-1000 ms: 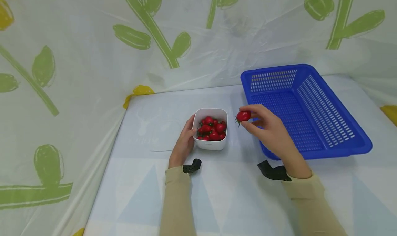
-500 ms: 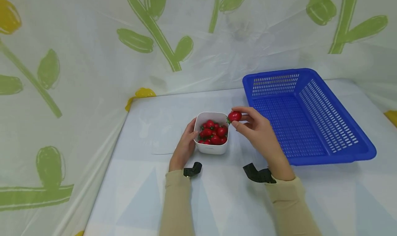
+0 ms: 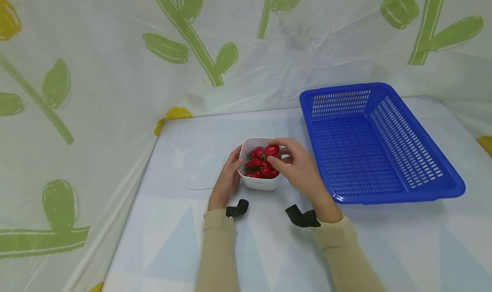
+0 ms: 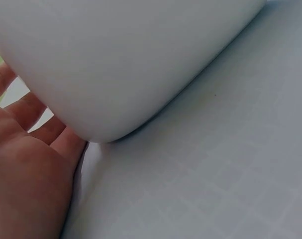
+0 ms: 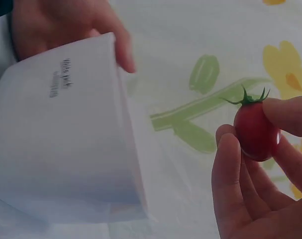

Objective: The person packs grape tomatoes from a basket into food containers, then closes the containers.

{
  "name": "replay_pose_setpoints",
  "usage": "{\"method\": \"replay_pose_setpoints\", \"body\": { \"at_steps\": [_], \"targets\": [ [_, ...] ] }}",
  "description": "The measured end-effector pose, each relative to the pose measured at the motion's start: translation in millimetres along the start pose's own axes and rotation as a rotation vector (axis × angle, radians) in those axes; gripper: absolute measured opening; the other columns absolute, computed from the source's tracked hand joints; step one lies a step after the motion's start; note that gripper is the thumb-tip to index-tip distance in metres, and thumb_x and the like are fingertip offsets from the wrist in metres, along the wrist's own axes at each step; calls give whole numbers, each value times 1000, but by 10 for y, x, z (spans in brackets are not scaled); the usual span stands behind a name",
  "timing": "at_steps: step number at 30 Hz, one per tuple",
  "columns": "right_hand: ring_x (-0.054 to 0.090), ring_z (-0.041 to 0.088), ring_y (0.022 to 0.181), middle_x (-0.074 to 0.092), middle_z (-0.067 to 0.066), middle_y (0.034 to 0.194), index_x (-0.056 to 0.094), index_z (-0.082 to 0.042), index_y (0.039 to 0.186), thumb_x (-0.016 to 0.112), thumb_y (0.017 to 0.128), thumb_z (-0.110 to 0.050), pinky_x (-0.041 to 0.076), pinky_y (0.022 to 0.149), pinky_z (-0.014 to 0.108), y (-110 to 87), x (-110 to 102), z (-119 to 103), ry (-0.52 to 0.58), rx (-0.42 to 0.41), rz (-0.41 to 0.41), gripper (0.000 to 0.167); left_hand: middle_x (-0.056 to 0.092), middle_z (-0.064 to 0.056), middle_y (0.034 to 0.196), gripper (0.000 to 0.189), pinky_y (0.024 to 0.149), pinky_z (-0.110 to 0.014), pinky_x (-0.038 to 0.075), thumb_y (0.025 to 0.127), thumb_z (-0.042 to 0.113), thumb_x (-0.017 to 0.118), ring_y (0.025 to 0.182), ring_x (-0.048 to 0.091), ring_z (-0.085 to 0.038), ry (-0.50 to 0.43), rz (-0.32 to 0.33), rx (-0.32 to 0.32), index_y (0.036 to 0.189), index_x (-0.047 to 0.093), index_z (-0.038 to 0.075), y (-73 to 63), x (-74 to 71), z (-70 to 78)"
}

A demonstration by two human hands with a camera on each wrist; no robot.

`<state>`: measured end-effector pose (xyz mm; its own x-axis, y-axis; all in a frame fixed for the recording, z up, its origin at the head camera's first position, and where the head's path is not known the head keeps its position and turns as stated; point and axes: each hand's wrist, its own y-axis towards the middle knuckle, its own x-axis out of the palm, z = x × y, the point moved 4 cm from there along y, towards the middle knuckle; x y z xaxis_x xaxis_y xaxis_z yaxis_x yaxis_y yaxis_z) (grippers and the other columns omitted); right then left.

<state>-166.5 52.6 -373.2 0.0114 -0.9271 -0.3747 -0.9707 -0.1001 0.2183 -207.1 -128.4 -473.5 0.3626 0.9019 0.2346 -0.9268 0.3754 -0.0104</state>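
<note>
A white square box of cherry tomatoes stands on the table. At its left wall is my left hand, the thumb over the rim and the fingers along the outside. The left wrist view shows those fingers against the white wall. My right hand pinches one cherry tomato between thumb and fingers, over the right part of the box in the head view. This tomato is red and oval, with a green calyx. Part of the box's right rim is hidden behind the right hand.
A blue slotted plastic basket stands to the right, close to the right forearm. Behind the table hangs a white sheet with printed green plants. Both wrists carry black camera mounts.
My right hand has moved left, away from the blue basket, carrying the cherry tomato over the white box. The left hand stays at the box.
</note>
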Motion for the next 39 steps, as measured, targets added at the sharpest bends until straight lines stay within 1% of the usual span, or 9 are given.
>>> {"method": "replay_pose_setpoints", "body": {
  "at_steps": [7,12,14,18,21,24,29,35,39],
  "targets": [
    [54,13,85,55,-6,103,58,-18,111,66,81,-21,48,69,27,22,225,159,-132,-18,-37,31,28,6,141,44,106,-42,15,95,24,36,130,22,-12,4,8,-16,138,31,24,14,-31,-47],
    [52,13,82,55,-3,105,59,-16,110,68,79,-21,48,68,26,15,338,206,-254,-42,-45,32,26,7,142,45,106,-43,14,95,21,35,130,20,-12,22,-12,11,139,28,24,1,-17,-23],
    [52,14,86,56,-2,106,59,-15,109,69,78,-21,49,71,28,12,371,201,-308,-75,-34,33,25,5,142,46,106,-43,14,94,19,34,130,20,-13,14,-29,27,140,27,22,0,-6,-3],
    [55,15,90,56,0,106,60,-14,108,70,78,-21,49,77,32,9,437,188,-437,-149,-16,33,26,4,142,46,106,-41,15,94,20,34,130,22,-13,-1,-41,31,140,27,22,13,-5,-2],
    [57,15,90,56,1,105,61,-14,108,70,77,-21,49,77,32,9,479,178,-527,-190,-10,33,26,5,142,46,106,-40,15,94,22,35,129,23,-13,5,-35,24,140,27,22,12,-2,3],
    [56,16,90,57,1,105,62,-14,107,71,76,-21,49,77,32,9,502,168,-585,-220,-3,33,26,6,142,46,106,-40,16,94,24,36,129,23,-12,15,-28,17,140,28,24,6,4,9],
    [56,16,89,57,2,103,63,-13,105,72,76,-23,49,76,32,-3,506,160,-591,-233,9,33,26,5,142,46,106,-39,17,95,25,36,129,23,-13,15,-26,11,140,28,23,6,13,10],
    [55,15,89,57,1,101,63,-13,104,67,80,-20,48,75,30,-15,497,164,-573,-252,16,26,25,2,142,46,106,-39,17,96,27,35,131,21,-17,-5,-28,15,140,26,20,7,17,5],
    [55,13,90,57,-1,102,63,-14,104,63,82,-19,48,77,30,-21,481,182,-524,-248,18,22,28,2,141,45,106,-38,18,96,32,35,130,23,-15,-24,4,24,139,28,20,21,-2,-20]
  ]
}}
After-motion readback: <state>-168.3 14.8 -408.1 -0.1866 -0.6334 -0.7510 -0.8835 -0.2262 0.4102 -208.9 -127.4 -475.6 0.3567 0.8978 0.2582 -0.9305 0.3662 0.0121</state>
